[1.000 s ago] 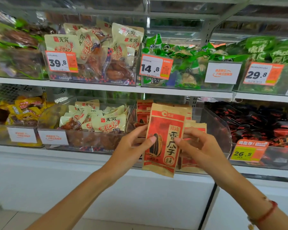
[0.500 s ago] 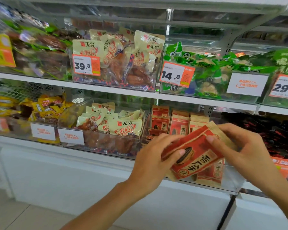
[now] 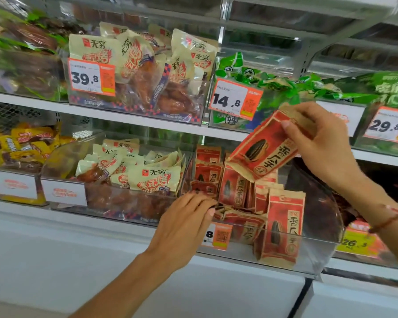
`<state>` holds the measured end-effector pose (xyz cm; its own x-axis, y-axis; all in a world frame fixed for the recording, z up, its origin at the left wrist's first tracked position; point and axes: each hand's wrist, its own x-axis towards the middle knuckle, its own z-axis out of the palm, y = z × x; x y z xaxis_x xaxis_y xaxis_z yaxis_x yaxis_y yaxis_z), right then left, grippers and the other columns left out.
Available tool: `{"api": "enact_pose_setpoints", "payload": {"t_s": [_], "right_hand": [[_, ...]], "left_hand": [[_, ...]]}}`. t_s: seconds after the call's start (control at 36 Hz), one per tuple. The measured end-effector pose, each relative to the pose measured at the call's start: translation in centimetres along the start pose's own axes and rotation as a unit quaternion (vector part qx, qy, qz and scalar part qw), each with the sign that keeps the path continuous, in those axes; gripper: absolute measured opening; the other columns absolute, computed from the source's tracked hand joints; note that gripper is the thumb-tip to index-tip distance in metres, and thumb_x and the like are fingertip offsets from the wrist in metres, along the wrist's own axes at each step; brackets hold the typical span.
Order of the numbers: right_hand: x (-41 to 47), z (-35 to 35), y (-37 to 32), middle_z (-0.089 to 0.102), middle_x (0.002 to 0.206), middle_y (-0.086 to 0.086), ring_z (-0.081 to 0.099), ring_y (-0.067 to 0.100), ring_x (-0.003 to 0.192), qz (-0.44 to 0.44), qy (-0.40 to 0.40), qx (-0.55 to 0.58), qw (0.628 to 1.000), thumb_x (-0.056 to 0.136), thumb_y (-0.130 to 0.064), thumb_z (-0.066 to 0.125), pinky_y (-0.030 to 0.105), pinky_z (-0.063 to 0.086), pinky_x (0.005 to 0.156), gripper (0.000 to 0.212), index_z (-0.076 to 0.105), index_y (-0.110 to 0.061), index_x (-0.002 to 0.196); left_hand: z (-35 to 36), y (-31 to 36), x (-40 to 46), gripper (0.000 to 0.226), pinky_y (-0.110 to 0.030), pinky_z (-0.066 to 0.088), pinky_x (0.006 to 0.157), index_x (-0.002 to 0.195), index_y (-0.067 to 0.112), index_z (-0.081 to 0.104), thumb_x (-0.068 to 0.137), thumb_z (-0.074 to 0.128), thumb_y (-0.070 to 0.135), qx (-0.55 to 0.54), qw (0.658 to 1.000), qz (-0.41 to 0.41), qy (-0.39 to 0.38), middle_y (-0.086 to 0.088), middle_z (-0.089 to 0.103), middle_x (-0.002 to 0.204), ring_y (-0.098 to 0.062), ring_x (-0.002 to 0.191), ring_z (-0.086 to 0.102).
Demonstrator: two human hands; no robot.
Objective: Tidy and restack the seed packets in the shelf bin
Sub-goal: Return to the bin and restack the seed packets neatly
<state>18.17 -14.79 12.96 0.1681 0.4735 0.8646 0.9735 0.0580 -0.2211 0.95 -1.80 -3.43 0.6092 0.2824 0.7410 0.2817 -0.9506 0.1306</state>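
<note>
A red-and-tan seed packet point(image 3: 264, 149) is held tilted in the air by the right hand point(image 3: 319, 143), pinched at its upper end between thumb and curled fingers, above the clear shelf bin point(image 3: 313, 255) and apart from the packets inside it. The left hand point(image 3: 184, 226) is reached over the bin's front left corner, fingers bent downward, its fingertips point(image 3: 210, 211) touching the packets lying flat there; whether one of them is gripped cannot be told. Within the bin, several upright seed packets point(image 3: 233, 189) are stood toward the rear, one tall packet point(image 3: 283, 228) is propped against the front wall on the right, and flat packets point(image 3: 244, 223) are lain at the front. A price label point(image 3: 217, 236) is fixed to the bin's front wall, partly covered by the left hand. Left of the bin, cream-coloured snack bags point(image 3: 154, 177) are piled in a neighbouring bin. Above the bin, green packets point(image 3: 285, 88) are kept behind a 14.8 tag point(image 3: 234, 99). A red cord bracelet point(image 3: 388, 220) is worn on the right wrist.
</note>
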Motion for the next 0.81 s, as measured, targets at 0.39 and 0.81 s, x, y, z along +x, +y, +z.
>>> {"api": "enact_pose_setpoints", "payload": {"t_s": [0.39,0.81], "right_hand": [[-0.7,9.1,5.5,0.064,0.110,0.008,0.058,0.028,0.102,-0.039,-0.339,-0.133,0.931,0.098,-0.015,0.044,0.037,0.043,0.081,0.022,0.055,-0.012,0.117],[-2.2,8.4,7.5,0.065,0.116,0.001,0.059,0.023,0.103,-0.001,-0.433,-0.199,0.879,0.097,-0.024,0.050,0.026,0.038,0.078,0.025,0.064,-0.021,0.116]], "left_hand": [[-0.3,-0.3,0.2,0.041,-0.018,0.051,0.070,0.108,0.030,0.065,0.100,0.026,0.037,-0.013,0.999,-0.015,-0.036,0.017,0.064,0.102,-0.005,0.095,0.056],[-0.4,-0.4,0.2,0.026,-0.012,0.035,0.059,0.111,0.029,0.063,0.086,0.067,0.032,0.002,0.997,-0.043,-0.069,0.016,0.063,0.101,-0.006,0.095,0.057]]}}
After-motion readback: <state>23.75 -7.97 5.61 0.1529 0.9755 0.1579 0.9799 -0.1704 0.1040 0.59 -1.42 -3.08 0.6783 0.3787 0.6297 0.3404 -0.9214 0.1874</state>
